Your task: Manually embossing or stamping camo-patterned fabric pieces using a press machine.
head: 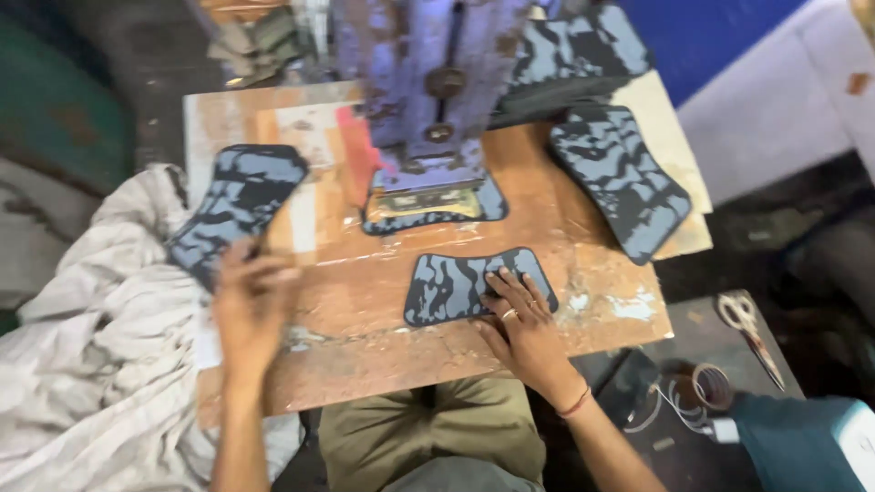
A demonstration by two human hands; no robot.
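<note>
Two hands (251, 305) (521, 319) on camo pcs (456, 284).

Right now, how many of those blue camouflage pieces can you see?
5: one under the right hand at, one by the left hand at, one under the press, one at right, a stack behind. Stacks may hide more.

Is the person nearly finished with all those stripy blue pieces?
Hard to say. One piece under the press sits beneath the blue machine. The right hand lies flat on the piece on the table; the left hand touches the left stack. The right stacks wait beside the machine. Which stack is finished does not show.
</note>
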